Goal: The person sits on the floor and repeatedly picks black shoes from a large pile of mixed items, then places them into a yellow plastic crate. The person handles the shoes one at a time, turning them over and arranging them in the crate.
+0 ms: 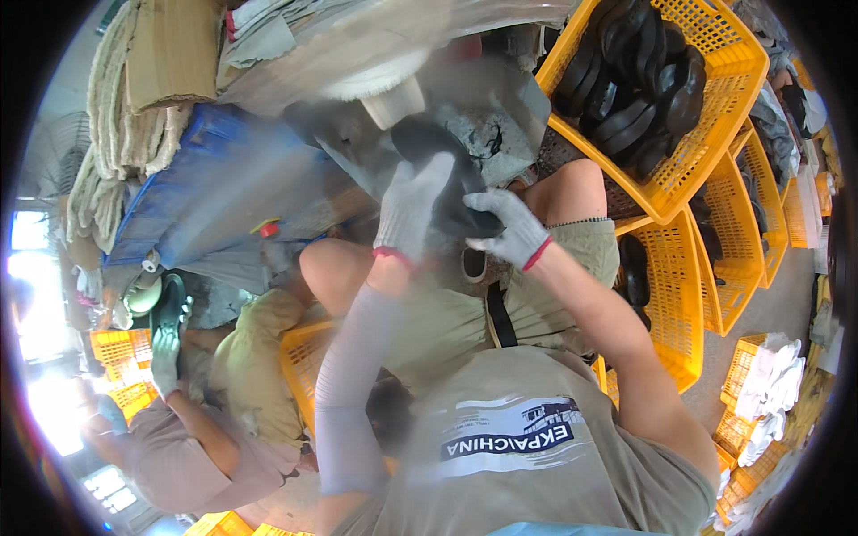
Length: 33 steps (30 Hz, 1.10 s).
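Both my hands wear white knit gloves with red cuffs. My left hand (409,210) lies over a black shoe sole (456,183), its fingers pressed on the upper side. Gripping the same sole from the right and below is my right hand (509,228). The sole is held above my knees, a little in front of my lap. My left forearm is covered by a pale grey sleeve. Motion blurs the region above the sole.
A yellow plastic crate (715,98) full of black soles stands at the upper right, with more yellow crates (679,304) below it. Another person (179,420) at the lower left holds a dark sole in a gloved hand. Blue sheeting (206,196) and stacked fabric (134,116) lie at the left.
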Available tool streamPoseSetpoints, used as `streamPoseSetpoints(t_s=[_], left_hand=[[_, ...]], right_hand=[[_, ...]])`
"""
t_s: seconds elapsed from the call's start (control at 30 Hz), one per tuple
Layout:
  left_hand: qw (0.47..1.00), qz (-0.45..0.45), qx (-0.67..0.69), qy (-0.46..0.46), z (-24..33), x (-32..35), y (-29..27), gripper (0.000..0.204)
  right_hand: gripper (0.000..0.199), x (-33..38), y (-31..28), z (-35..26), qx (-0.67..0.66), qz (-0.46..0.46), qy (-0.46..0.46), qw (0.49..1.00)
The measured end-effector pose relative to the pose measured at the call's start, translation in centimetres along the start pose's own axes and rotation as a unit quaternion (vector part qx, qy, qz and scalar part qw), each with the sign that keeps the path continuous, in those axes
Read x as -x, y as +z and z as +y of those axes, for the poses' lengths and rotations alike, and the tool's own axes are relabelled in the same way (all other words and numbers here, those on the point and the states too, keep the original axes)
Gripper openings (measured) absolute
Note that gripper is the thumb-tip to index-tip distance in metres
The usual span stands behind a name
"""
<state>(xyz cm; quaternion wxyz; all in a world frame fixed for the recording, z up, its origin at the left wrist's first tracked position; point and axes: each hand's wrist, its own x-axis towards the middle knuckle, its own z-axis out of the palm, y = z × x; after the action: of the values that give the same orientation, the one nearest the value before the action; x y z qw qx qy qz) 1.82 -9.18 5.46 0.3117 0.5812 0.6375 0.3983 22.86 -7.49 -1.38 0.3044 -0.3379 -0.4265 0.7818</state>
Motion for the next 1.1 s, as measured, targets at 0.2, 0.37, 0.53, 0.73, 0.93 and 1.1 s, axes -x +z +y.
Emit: streamPoseSetpoints(t_s=[0.2,0.37,0.53,0.73,0.93,1.1], left_hand=[[0.948,-0.074,-0.269,0.152,-1.3,-2.4,4.1,0.086],[0.853,0.031,0.425,-0.3,-4.7,-6.7,8.9,0.061],[0.731,0.027,0.648,-0.211,-4.2,-12.4,10.5,0.058],[0.693,0.063,0.68,-0.23,-6.2,-18.5,12.0,0.06],[0.698,-0.026,0.647,-0.305,-12.9,-20.3,9.8,0.057],[0.988,0.089,-0.111,-0.063,-16.7,-16.3,5.7,0.062]], right_hand=[[0.039,-1.8,-2.5,-8.3,0.805,0.024,-0.163,0.57],[0.078,-0.3,-0.7,-12.0,0.601,0.231,-0.143,0.751],[0.094,-3.4,-2.4,-8.3,0.404,0.273,-0.196,0.851],[0.09,-11.5,-3.5,-6.9,0.404,0.385,-0.303,0.772],[0.082,-12.8,-1.3,-9.0,0.429,0.335,-0.249,0.801],[0.05,-16.6,-3.1,-8.4,0.394,0.252,-0.197,0.862]])
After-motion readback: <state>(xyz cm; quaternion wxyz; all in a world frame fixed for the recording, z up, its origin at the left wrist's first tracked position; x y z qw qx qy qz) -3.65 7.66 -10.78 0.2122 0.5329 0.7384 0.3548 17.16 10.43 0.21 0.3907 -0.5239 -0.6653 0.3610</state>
